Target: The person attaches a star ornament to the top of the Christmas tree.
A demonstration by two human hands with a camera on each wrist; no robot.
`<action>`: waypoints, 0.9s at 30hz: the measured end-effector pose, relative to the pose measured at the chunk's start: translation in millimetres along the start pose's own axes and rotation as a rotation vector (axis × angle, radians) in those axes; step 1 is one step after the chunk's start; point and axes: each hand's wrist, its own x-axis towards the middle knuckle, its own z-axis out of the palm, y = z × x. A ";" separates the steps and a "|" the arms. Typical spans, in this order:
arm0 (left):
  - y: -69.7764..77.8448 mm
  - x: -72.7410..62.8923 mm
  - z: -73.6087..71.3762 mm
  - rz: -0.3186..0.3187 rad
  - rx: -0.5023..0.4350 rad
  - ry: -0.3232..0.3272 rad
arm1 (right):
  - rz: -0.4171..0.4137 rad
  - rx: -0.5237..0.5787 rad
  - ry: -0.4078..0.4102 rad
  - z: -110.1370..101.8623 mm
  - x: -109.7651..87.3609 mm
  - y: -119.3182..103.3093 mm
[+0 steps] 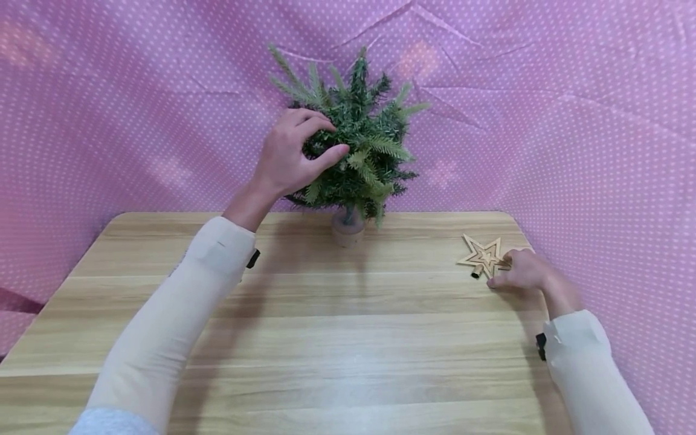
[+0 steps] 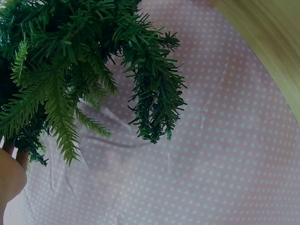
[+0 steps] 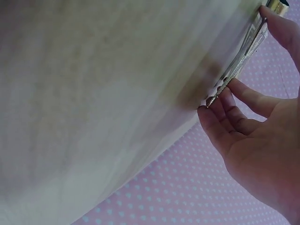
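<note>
A small artificial Christmas tree (image 1: pixel 375 133) stands at the back of the table in a pale round base (image 1: pixel 348 228). My left hand (image 1: pixel 296 154) is at the tree's left side, thumb and fingers apart and loosely bent among the branches. Its fingertips touch green needles at the left edge of the left wrist view, where foliage partly hides them. Toward the table's right edge, my right hand (image 1: pixel 524 270) holds a gold star tree topper (image 1: pixel 486 255) by its rim. The right wrist view has the star (image 3: pixel 241 58) nearly edge-on, between the thumb and the fingertips.
The wooden table (image 1: pixel 348 338) has rounded back corners. Pink dotted cloth (image 1: pixel 598 133) hangs close behind it and along both sides. The right hand works near the table's right edge.
</note>
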 end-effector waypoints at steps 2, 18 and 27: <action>-0.1 0.2 0.2 0.006 0.003 0.002 | 0.000 0.010 0.006 0.3 -0.4 0.2; 2.4 -1.5 -1.2 -0.017 0.005 -0.013 | 0.015 0.075 0.096 -0.9 -2.7 0.6; 1.1 -2.3 0.4 0.012 0.014 0.009 | 0.053 0.109 0.103 -0.9 -0.4 -2.1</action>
